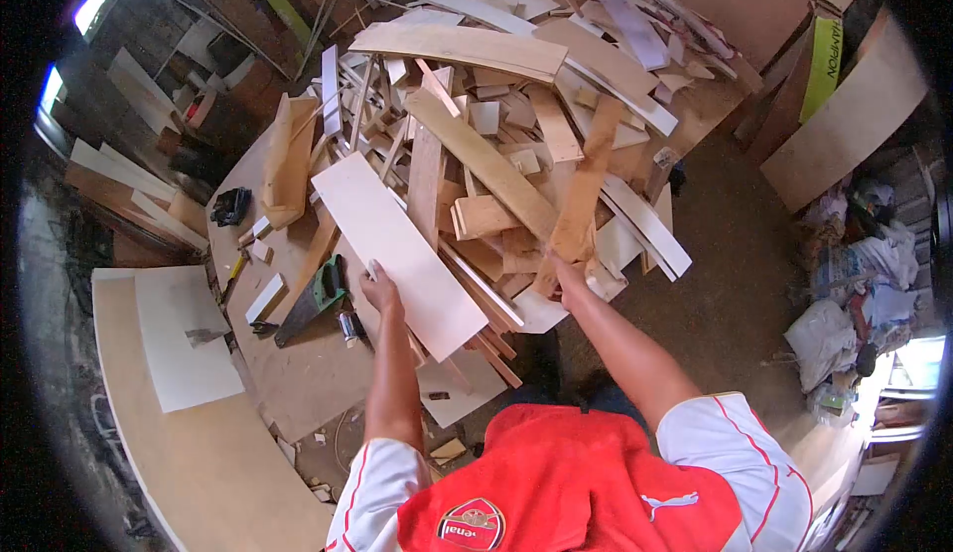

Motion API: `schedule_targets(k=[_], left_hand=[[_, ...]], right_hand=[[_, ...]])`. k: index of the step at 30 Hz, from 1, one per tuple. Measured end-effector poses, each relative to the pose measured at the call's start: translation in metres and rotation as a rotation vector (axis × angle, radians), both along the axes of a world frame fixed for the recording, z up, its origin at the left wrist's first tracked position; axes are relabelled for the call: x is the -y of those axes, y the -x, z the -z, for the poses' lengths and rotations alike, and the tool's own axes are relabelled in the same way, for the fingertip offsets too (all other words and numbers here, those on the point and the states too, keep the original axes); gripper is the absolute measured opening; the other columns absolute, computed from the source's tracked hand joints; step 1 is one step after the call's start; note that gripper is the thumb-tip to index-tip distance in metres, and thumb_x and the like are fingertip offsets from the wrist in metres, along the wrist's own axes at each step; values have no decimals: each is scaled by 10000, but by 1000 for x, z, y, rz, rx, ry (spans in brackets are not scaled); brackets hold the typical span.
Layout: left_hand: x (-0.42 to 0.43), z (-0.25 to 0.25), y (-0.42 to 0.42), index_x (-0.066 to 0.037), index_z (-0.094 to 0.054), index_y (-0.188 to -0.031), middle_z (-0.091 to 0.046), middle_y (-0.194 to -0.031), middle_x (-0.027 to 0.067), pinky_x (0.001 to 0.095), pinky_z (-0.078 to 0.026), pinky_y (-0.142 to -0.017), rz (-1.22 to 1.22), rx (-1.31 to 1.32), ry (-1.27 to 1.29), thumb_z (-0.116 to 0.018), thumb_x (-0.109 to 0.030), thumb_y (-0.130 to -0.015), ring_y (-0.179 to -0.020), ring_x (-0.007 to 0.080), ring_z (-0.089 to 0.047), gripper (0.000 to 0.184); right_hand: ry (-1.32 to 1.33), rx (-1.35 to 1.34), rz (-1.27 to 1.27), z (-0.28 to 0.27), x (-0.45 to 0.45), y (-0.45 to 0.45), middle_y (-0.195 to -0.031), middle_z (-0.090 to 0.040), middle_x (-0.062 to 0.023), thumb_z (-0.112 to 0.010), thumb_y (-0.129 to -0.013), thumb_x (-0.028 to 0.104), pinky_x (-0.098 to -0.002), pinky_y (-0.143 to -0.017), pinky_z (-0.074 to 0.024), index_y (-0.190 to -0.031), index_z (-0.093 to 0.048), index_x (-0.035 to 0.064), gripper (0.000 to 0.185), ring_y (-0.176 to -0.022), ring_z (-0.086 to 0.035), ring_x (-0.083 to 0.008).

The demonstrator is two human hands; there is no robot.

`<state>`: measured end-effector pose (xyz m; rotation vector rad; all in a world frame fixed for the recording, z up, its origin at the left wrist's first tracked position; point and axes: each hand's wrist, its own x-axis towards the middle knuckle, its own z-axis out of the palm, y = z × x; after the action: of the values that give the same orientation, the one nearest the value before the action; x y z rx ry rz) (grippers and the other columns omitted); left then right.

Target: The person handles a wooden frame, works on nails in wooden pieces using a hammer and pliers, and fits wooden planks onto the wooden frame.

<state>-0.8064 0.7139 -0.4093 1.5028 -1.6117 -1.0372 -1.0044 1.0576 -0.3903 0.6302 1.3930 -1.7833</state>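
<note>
My left hand [378,287] grips the lower left edge of a wide white board [402,254], which slants across the front of a wood pile. Its thumb lies on top of the board; the other fingers are hidden beneath. My right hand [568,286] is closed around the near end of a brown wooden plank [586,190] that points away from me. Between them, a long tan plank [481,163] runs diagonally over the offcuts, its near end meeting the brown plank. Left of the white board lies a handsaw [312,301] with a green handle.
Heaped offcuts [486,115] cover much of the worktable [298,383]. A black object [231,207] and a small can [349,326] sit on its left side. A large curved panel [189,473] stands at left. Plastic bags [824,339] lie at right, below a leaning sheet [854,130].
</note>
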Motion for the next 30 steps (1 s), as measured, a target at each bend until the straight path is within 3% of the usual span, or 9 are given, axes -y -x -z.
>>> schedule_targets(k=[2, 7, 10, 12, 16, 18, 21, 25, 30], left_hand=[[9, -7, 14, 25, -600, -1170, -675, -1036, 217, 452, -500, -862, 9, 245, 81, -583, -424, -976, -920, 371, -646, 489], [12, -1, 30, -30, -636, -1216, -668, -1107, 232, 525, -435, -965, 100, 640, 210, -591, -437, -950, -1057, 410, -608, 488], [-35, -21, 54, -35, -651, -1166, -672, -1062, 216, 523, -420, -976, -8, 617, 591, -603, -407, -950, -1046, 387, -605, 432], [-91, -48, 82, -23, -654, -1112, -668, -1013, 202, 470, -465, -919, 152, 287, 688, -643, -346, -940, -979, 368, -619, 367], [-218, -30, 157, 30, -617, -1126, -676, -1017, 133, 358, -508, -803, 405, -276, -137, -731, -272, -910, -899, 243, -637, 388], [-246, -23, 192, 47, -594, -1163, -679, -1057, 134, 346, -506, -815, 357, -270, -409, -758, -297, -895, -904, 205, -629, 466], [-243, 75, 242, 68, -609, -1192, -688, -1055, 156, 345, -514, -818, 254, -264, -556, -778, -332, -872, -905, 213, -642, 540], [-249, 25, 264, 117, -644, -1176, -714, -994, 176, 377, -533, -811, 174, -233, -715, -806, -420, -825, -904, 248, -675, 662], [-259, 39, 301, 92, -687, -1099, -731, -1018, 175, 403, -534, -823, 0, -166, -496, -806, -425, -816, -892, 282, -701, 600]], right_hand=[[28, -172, 70, 50, -3, 8, -1006, -628, -102, -852, -738, 246, -390, -784, -546, -1138, -510, 53, 560, -909, -640, -240], [-454, -535, 103, -48, -44, 10, -984, -625, -114, -829, -644, 105, -375, -791, -535, -1116, -508, 8, 579, -903, -640, -250], [-535, -617, -47, -25, -93, 18, -1025, -633, -152, -827, -616, 141, -394, -832, -519, -1141, -483, 6, 643, -952, -643, -279], [-513, -695, -131, -32, -119, 22, -1036, -652, -195, -832, -601, 205, -435, -892, -510, -1189, -459, -10, 729, -990, -654, -358], [-551, -953, -268, -41, -162, 29, -1059, -651, -233, -845, -601, 244, -475, -864, -511, -1161, -458, -12, 726, -981, -656, -401], [-538, -952, -364, -60, -172, 33, -1037, -646, -251, -868, -596, 257, -484, -828, -521, -1153, -455, 0, 740, -968, -658, -415], [-509, -1013, -467, -70, -188, 37, -1029, -646, -260, -879, -591, 252, -482, -816, -526, -1157, -456, 8, 747, -975, -660, -418], [-509, -975, -582, -78, -202, 34, -1044, -651, -260, -882, -594, 240, -484, -827, -532, -1153, -465, 13, 734, -999, -661, -418], [-517, -999, -632, -70, -220, 39, -1111, -652, -253, -886, -595, 251, -474, -868, -535, -1292, -462, 13, 850, -1041, -659, -406]])
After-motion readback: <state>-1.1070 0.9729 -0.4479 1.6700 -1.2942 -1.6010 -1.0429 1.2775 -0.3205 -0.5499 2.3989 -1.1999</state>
